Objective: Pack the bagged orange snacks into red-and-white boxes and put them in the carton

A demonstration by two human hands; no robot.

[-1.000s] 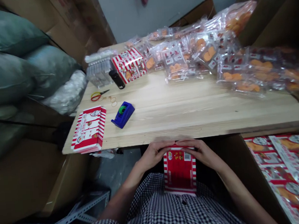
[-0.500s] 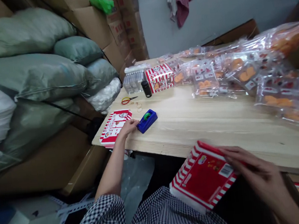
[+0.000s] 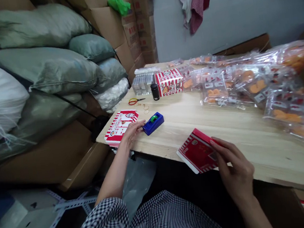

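My right hand (image 3: 235,167) grips a red-and-white striped carton (image 3: 197,151) by its right end, thumb and fingers on either side. The carton is tilted over the table's front edge. My left hand (image 3: 133,130) reaches to the near left end of a blue tape dispenser (image 3: 153,123), which carries a green-cored roll. Its fingertips are drawn together at that end; whatever they pinch is too small to make out. Beneath and beside the left hand lies a stack of flat printed red-and-white cartons (image 3: 121,126).
Behind the dispenser are scissors (image 3: 136,101), rubber bands (image 3: 146,109), a black bottle (image 3: 155,92), a standing striped box (image 3: 169,82) and clear plastic cases (image 3: 143,83). Clear packets (image 3: 214,86) with orange pieces cover the table's right and back. Stuffed sacks (image 3: 48,68) are piled at left.
My right hand has brought the carton up and leftward from my lap to the table's edge, nearer the dispenser. My left hand stays at the dispenser's end. The view has shifted slightly.
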